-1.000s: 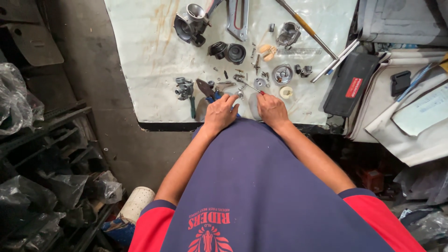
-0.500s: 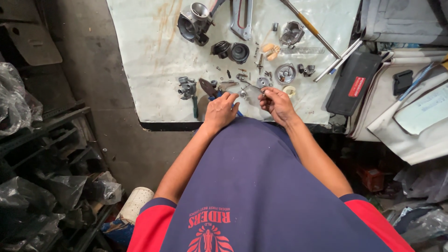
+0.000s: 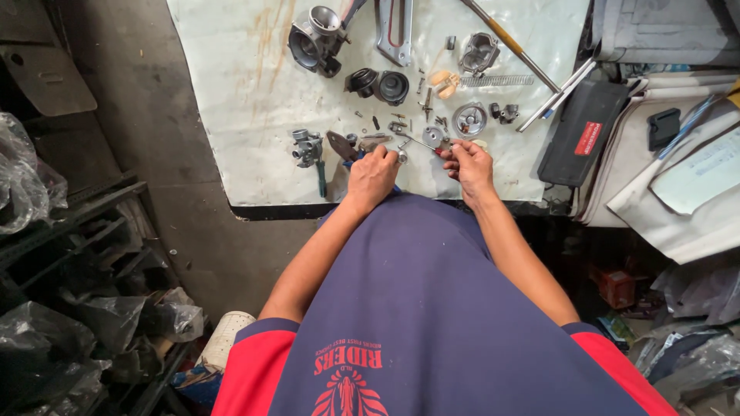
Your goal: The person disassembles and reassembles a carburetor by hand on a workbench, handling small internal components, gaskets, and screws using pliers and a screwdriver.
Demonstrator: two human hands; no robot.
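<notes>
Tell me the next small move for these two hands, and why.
Probably draw the thin metal rod a little further out with the right hand while the left hand steadies the small part at its other end. Both hands hold it just above the white sheet, with loose pieces close by.

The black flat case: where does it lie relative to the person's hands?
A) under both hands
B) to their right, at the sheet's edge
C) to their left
B: the black case lies right of the right hand and left hand.
</notes>
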